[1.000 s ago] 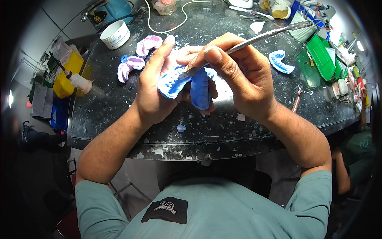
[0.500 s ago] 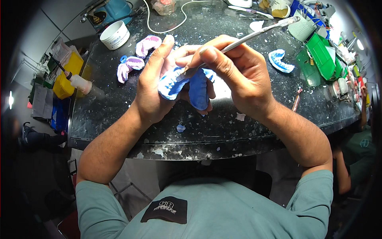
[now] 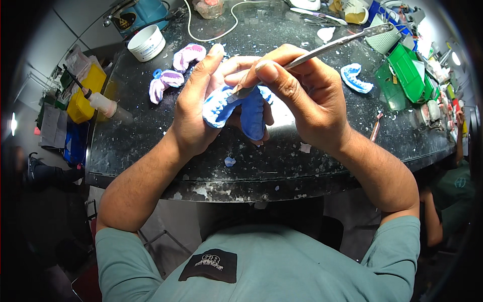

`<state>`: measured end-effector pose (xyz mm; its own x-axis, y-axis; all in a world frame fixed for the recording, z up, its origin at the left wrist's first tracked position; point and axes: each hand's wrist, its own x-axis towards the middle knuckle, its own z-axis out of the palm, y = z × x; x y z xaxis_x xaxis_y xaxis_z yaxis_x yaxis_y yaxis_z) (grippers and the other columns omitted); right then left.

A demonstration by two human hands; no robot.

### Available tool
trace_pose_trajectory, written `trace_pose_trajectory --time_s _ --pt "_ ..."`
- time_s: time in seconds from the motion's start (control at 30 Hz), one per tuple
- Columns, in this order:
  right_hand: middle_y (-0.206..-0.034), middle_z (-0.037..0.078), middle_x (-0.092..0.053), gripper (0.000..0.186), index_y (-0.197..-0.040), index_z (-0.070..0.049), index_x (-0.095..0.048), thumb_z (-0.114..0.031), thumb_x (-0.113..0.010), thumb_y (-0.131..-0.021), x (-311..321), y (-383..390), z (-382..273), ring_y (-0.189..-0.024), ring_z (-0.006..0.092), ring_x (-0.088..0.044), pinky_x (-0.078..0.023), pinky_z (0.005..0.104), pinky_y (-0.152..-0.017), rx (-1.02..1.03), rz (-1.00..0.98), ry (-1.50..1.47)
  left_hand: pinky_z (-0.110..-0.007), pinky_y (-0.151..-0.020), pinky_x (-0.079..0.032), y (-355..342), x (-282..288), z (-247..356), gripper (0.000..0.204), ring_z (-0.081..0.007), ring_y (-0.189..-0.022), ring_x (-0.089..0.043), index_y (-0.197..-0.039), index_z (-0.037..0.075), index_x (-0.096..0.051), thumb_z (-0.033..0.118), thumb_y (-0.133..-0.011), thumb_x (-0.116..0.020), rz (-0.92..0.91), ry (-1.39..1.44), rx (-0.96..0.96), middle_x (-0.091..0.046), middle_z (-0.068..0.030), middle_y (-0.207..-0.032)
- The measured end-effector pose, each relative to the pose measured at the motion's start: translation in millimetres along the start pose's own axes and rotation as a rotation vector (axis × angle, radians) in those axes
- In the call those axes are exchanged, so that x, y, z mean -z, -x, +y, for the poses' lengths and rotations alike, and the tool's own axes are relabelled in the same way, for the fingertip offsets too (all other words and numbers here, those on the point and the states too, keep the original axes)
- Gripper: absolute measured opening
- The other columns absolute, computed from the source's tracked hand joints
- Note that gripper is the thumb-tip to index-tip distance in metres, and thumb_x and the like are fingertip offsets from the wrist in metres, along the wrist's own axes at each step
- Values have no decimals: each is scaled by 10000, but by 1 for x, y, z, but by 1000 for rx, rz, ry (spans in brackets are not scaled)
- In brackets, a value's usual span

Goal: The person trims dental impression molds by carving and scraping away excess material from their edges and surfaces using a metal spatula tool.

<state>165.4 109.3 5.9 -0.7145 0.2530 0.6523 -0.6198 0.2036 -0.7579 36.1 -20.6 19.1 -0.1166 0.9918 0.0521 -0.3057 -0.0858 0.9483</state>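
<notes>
Where the two hands meet above the table (image 3: 146,146), a blue tooth mould (image 3: 252,122), shaped like a horseshoe, is held clear of the surface, its two limbs pointing toward the wearer. The left hand (image 3: 190,113) grips it from the left and below, thumb raised, with fingertips showing past the right limb. The right hand (image 3: 317,98) is closed in a pen-like grip on a slim metal tool (image 3: 347,41), whose shaft slopes up to the right; its working end lies at the upper part of the left limb and appears to touch it, although the fingers partly hide this point. Below the mould lies a small blue scrap (image 3: 230,161). Beyond the left hand rest a pink mould (image 3: 188,56) and a lilac mould (image 3: 166,83), near a white tub (image 3: 146,44). To the right of the right hand lies a second blue mould (image 3: 356,78), with a green tray (image 3: 406,73) farther out. A white cord (image 3: 235,22) curves across the far side.
</notes>
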Motion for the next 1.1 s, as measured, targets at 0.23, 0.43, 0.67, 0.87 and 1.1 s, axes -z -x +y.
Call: trace_pose_trajectory --time_s 0.23,0.43,0.67,0.87,1.1 --pt "-875 43 -699 209 -1084 6 -656 -174 -587 -1002 2 0 2 -677 44 -628 -496 194 -517 -43 -5 2 -398 -648 -588 -1 -1 -1 799 -283 -743 -691 -1321 -56 -455 636 -981 -244 50 15 -10 -662 -228 -896" --pt "-869 32 -694 205 -1086 -3 -658 -176 -585 -1004 3 1 2 -677 34 -616 -486 193 -527 -74 -14 25 -394 -635 -583 -2 -4 0 807 -289 -724 -686 -1324 -68 -450 633 -981 -243 87 -175 -68 -660 -228 -879" --pt "-898 39 -703 199 -1047 -10 -640 -193 -571 -1011 -4 0 0 -662 37 -614 -467 185 -502 17 52 -57 -403 -637 -577 -1 -2 3 815 -292 -729 -680 -1327 -65 -446 639 -976 -233 0 46 6 -662 -230 -902" --pt "-904 38 -704 212 -1055 -8 -643 -204 -572 -1011 0 0 2 -643 35 -607 -463 184 -496 -7 9 -1 -401 -646 -579 -2 -2 0 812 -288 -734 -683 -1328 -60 -444 640 -975 -234 21 7 -3 -661 -226 -896" --pt "-907 38 -702 209 -1052 -10 -652 -200 -579 -1007 0 -1 0 -652 37 -608 -465 181 -510 -35 -2 -69 -384 -639 -582 -4 -2 -2 800 -268 -744 -687 -1319 -60 -451 634 -977 -249 52 5 -32 -660 -214 -885"
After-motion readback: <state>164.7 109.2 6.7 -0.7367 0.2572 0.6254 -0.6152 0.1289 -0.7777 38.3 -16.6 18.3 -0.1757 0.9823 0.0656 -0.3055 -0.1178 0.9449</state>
